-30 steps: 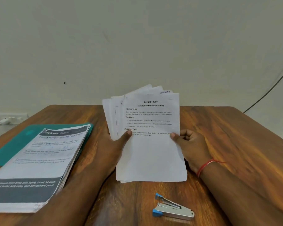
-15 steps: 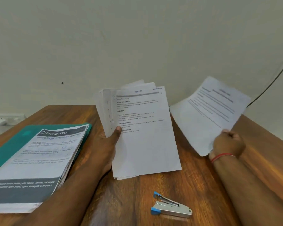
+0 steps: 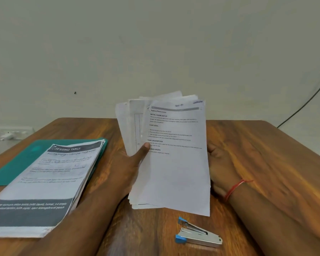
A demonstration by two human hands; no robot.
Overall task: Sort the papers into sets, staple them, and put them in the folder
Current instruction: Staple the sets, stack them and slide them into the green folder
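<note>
I'm watching the left grip (image 3: 129, 163) pinching the papers (image 3: 175, 167), holding them long-side upright over the desk (image 3: 266, 154). Right grip (image 3: 220, 163) is sitting just behind their right edge, nearest; can't tell if it's gripping.

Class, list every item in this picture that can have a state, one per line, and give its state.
held papers, upright, fanned, gripped by the left hand
right hand, at the papers' right edge, fingers hidden
stapler, lying on the table, arm raised, untouched
paper stack, flat on the green folder
green folder, flat on the table, under the stack
</note>
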